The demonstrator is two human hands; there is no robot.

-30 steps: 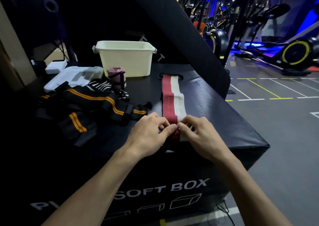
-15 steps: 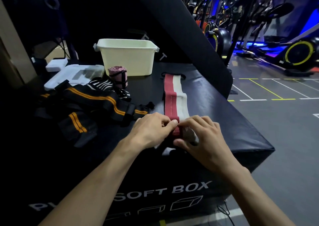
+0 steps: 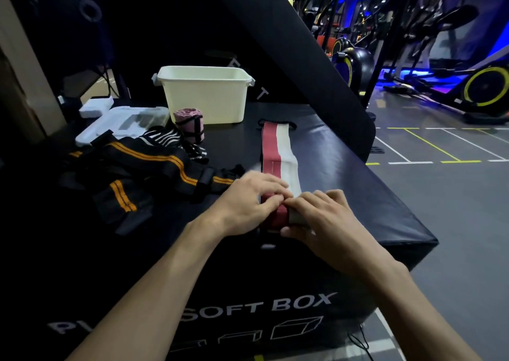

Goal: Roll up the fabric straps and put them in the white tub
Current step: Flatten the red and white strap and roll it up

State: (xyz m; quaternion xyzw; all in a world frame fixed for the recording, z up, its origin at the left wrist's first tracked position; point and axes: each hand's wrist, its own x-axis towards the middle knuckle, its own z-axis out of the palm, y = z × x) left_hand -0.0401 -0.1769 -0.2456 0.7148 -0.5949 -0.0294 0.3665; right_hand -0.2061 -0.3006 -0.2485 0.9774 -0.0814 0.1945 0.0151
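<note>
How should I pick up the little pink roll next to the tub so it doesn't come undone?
Take the pink roll around its middle, where the dark band wraps it, with your grip coming down from above. It stands upright on the soft box, so its round sides are free. Squeezing across the sides would likely keep the layers tight. The white tub stands close behind, so come from the front.

A black padded surface (image 3: 344, 173), its front face printed "SOFT BOX", carries a white tub (image 3: 205, 96) at the far side, a rolled pink strap (image 3: 190, 125) standing just before it, a heap of black straps with orange stripes (image 3: 137, 168) at left, and a red-and-white strap (image 3: 276, 148) laid lengthwise, its near end rolled.
</note>
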